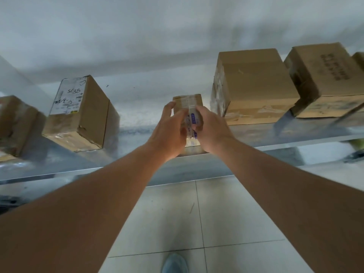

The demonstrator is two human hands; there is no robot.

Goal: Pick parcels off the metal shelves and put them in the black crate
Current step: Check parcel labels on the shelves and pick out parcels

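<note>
Gripped from both sides: small brown cardboard parcel wrapped in clear tape, at the front edge of a grey metal shelf. Left hand curled round its left side, right hand round its right, thumbs over the top face. Blue printing on the tape between the thumbs. Both bare forearms stretched straight forward, meeting at the parcel. Larger brown cardboard boxes on either side.

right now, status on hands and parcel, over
Left hand and right hand both grip the small parcel, one per side. Parcel at shelf front edge. Neighbouring boxes stand apart. Crate not in view.
</note>
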